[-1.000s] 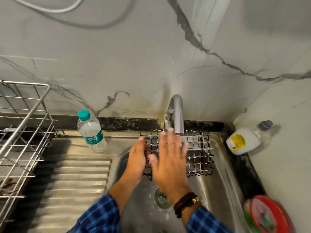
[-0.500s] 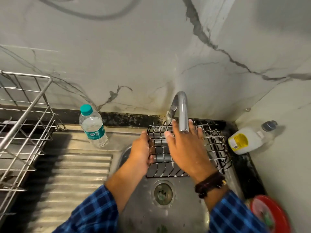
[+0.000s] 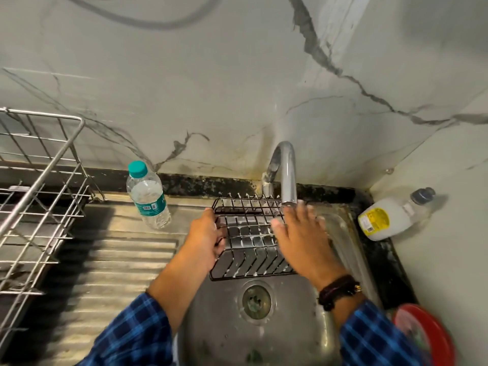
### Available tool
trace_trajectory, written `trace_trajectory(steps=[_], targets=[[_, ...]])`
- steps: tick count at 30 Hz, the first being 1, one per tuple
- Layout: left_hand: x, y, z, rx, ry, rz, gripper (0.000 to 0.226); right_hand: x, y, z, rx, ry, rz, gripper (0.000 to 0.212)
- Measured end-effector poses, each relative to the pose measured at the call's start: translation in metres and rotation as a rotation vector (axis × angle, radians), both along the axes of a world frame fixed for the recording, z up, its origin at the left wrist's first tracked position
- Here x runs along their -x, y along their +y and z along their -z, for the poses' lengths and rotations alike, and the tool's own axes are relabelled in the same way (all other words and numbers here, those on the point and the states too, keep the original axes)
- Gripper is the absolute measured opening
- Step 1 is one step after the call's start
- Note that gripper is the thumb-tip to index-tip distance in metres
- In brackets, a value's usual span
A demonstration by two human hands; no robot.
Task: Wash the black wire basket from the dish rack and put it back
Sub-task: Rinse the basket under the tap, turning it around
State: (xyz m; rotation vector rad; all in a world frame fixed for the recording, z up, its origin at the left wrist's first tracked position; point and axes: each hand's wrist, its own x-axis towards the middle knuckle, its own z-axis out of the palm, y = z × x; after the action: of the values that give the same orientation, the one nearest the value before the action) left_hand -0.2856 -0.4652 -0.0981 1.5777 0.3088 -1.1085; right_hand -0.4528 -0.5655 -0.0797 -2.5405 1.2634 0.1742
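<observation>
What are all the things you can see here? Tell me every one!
wire basket: one, black, in the sink under the tap
sink: one, steel, bottom middle
tap: one, silver, at the wall behind the sink
dish rack: one, silver wire, far left
water bottle: one, clear with teal cap, upright beside the drainboard
white bottle: one, yellow label, dark cap, lying at the right corner
red round thing: one, bottom right, blurred
left hand: one, gripping the basket's left edge
right hand: one, open, flat on the basket under the tap
</observation>
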Motion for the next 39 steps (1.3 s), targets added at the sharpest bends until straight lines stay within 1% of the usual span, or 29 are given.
trace_trajectory(steps=[2, 4, 6, 7, 9, 10, 12, 13, 14, 15, 16, 18, 19, 20, 21, 23, 26, 27, 29, 31, 33, 35, 37, 39], targets=[[-0.001, -0.006, 0.003, -0.003, 0.002, 0.013, 0.038, -0.022, 0.031, -0.005, 0.028, -0.077, -0.181, 0.066], [-0.001, -0.008, 0.005, 0.052, 0.049, 0.008, 0.043, -0.036, 0.057, -0.01, 0.008, -0.118, -0.35, 0.062], [-0.001, -0.002, 0.009, 0.084, 0.088, -0.001, 0.045, -0.037, 0.063, -0.012, 0.01, -0.128, -0.432, 0.059], [-0.001, 0.003, 0.009, 0.046, 0.081, 0.008, 0.042, -0.032, 0.057, -0.011, 0.016, -0.122, -0.427, 0.059], [-0.004, 0.015, 0.01, -0.046, 0.061, 0.009, 0.037, -0.013, 0.037, -0.005, 0.013, -0.098, -0.304, 0.061], [-0.005, 0.019, 0.011, -0.056, 0.068, -0.002, 0.034, -0.003, 0.024, -0.001, 0.001, -0.06, -0.196, 0.063], [-0.002, 0.022, 0.015, -0.062, 0.077, -0.014, 0.032, 0.012, 0.008, 0.005, -0.045, 0.074, 0.053, 0.071], [0.003, 0.021, 0.016, -0.069, 0.085, -0.015, 0.032, 0.011, 0.01, 0.006, -0.069, 0.129, 0.127, 0.076], [0.009, 0.019, 0.018, -0.072, 0.079, -0.008, 0.034, 0.004, 0.017, 0.007, -0.086, 0.14, 0.13, 0.079], [0.015, 0.017, 0.018, -0.069, 0.07, 0.003, 0.037, -0.006, 0.03, 0.006, -0.091, 0.108, 0.063, 0.078], [0.021, 0.014, 0.02, -0.041, 0.061, -0.001, 0.04, -0.017, 0.047, 0.006, -0.085, 0.051, -0.05, 0.074], [0.027, 0.01, 0.03, 0.09, 0.067, -0.038, 0.043, -0.034, 0.075, 0.002, -0.073, -0.049, -0.277, 0.063], [0.027, 0.01, 0.033, 0.126, 0.079, -0.062, 0.043, -0.036, 0.078, 0.001, -0.061, -0.08, -0.342, 0.059], [0.026, 0.011, 0.034, 0.109, 0.09, -0.08, 0.043, -0.033, 0.073, 0.001, -0.043, -0.09, -0.359, 0.057], [0.023, 0.012, 0.034, 0.049, 0.099, -0.092, 0.042, -0.027, 0.062, 0.004, -0.023, -0.078, -0.341, 0.057], [0.016, 0.018, 0.029, -0.055, 0.113, -0.07, 0.041, -0.007, 0.036, 0.014, 0.011, -0.051, -0.224, 0.063], [0.005, 0.021, 0.027, -0.066, 0.1, -0.025, 0.036, 0.022, 0.001, 0.023, -0.026, -0.009, 0.022, 0.07], [0.004, 0.021, 0.025, -0.078, 0.1, -0.02, 0.031, 0.025, -0.001, 0.023, -0.032, 0.003, 0.059, 0.071], [0.002, 0.016, 0.022, -0.072, 0.103, 0.013, 0.026, 0.017, 0.011, 0.018, -0.008, 0.011, 0.016, 0.07], [0.002, 0.009, 0.021, -0.071, 0.098, 0.055, 0.027, -0.001, 0.039, 0.01, 0.015, -0.052, -0.149, 0.063], [0.002, 0.001, 0.024, -0.065, 0.134, 0.082, 0.031, -0.015, 0.063, 0.002, 0.011, -0.101, -0.311, 0.057], [0.001, -0.003, 0.026, -0.023, 0.19, 0.102, 0.031, -0.021, 0.066, -0.003, 0.015, -0.117, -0.379, 0.056], [-0.001, -0.004, 0.028, -0.016, 0.201, 0.104, 0.028, -0.013, 0.052, -0.002, 0.04, -0.131, -0.314, 0.061], [-0.004, -0.003, 0.028, -0.035, 0.182, 0.119, 0.027, 0.005, 0.03, 0.003, 0.101, -0.14, -0.133, 0.064]])
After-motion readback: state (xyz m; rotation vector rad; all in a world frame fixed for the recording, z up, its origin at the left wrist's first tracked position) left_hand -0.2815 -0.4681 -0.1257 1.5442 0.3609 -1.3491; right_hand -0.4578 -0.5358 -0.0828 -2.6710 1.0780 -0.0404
